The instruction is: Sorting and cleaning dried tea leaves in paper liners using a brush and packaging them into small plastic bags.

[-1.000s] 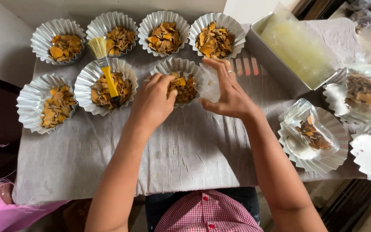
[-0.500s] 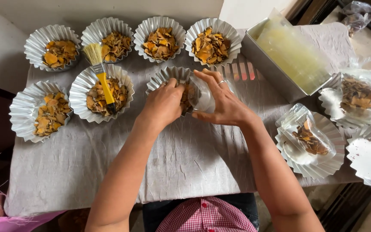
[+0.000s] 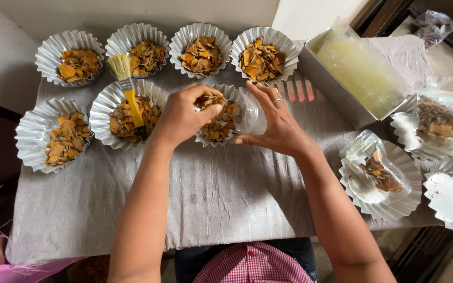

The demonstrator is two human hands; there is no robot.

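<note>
1. The cup (image 3: 225,118) sits mid-desk (image 3: 221,204), second row, round and mouth up; no long axis.
2. Since a second ago my left hand (image 3: 182,115) has risen from the cup, grip pinched on chips (image 3: 211,99).
3. My right hand (image 3: 273,123) steadies its clear wrap (image 3: 251,112), grip open.
4. Brush (image 3: 129,94) lies in the neighbouring cup, bristles away from me.

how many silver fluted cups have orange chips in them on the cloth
7. Back row: far left, second, third, fourth. Front row: left, one with the yellow brush, one under the hands. Bagged trays at right not counted.
</note>
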